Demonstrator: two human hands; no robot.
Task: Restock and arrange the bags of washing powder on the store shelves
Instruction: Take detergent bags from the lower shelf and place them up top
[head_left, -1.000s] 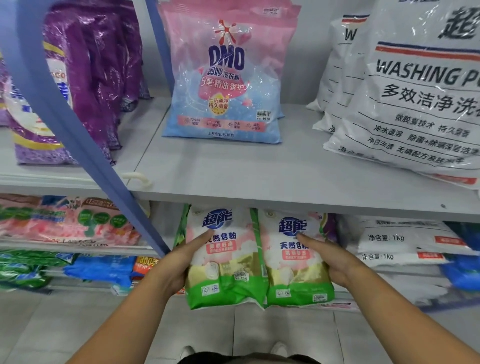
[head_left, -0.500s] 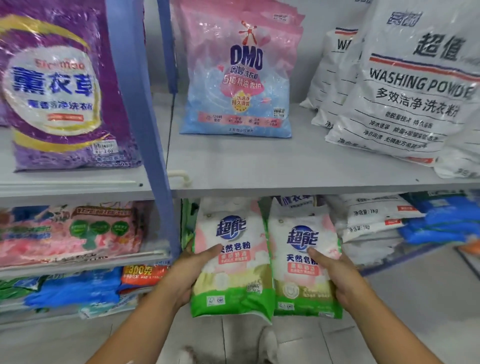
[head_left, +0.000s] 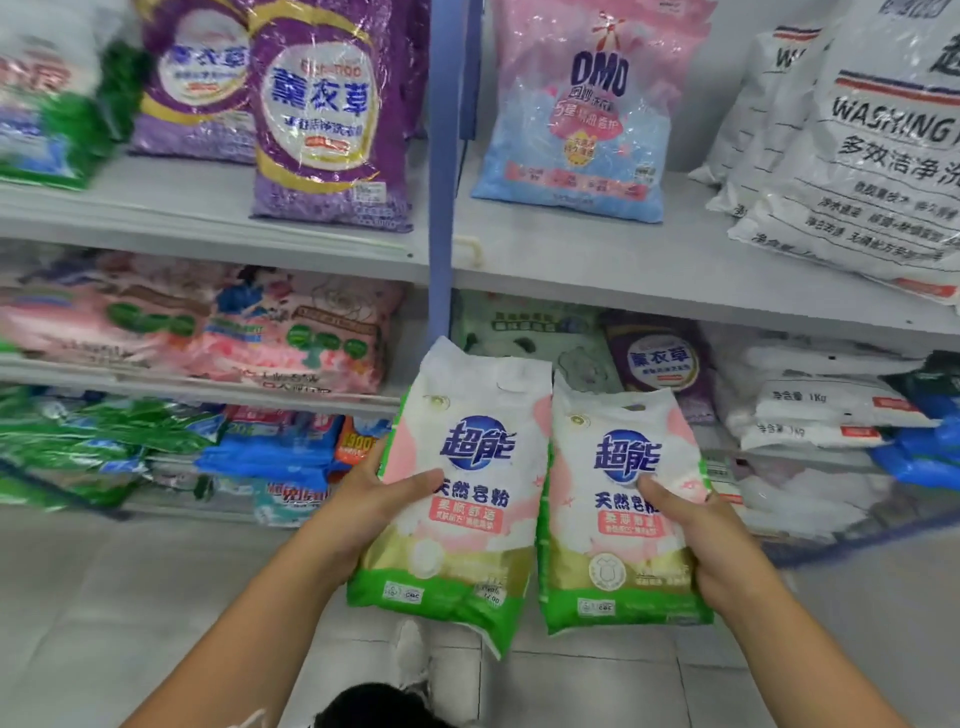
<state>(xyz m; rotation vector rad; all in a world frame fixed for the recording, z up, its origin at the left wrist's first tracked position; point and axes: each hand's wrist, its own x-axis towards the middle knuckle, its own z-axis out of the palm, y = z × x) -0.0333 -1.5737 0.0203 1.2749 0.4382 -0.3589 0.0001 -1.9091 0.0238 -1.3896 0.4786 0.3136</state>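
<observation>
Bags in both hands, held out in front of the shelving and clear of it. The left hand (head_left: 363, 512) clasps the left soap-powder bag (head_left: 457, 499) by its outer edge, thumb laid across the printed face, fingers hidden behind. The right hand (head_left: 701, 540) grips the right soap-powder bag (head_left: 621, 512) the same way, thumb up on the front beside the blue logo. Both bags stand upright, long axis vertical, green bottoms down, inner edges touching or nearly so; the left one tilts a little, its lower corner hanging further down.

What matters for the placing is that the open spot lies above and behind the bags. The middle shelf (head_left: 613, 270) has a bare stretch in front of the pink-and-blue OMO bag (head_left: 576, 119), between the blue upright post (head_left: 441, 208) and the white washing powder sacks (head_left: 857, 171). That looks the likeliest home, though I cannot be sure. The left hand is nearer the post, so its bag would want watching for a snag there.
</observation>
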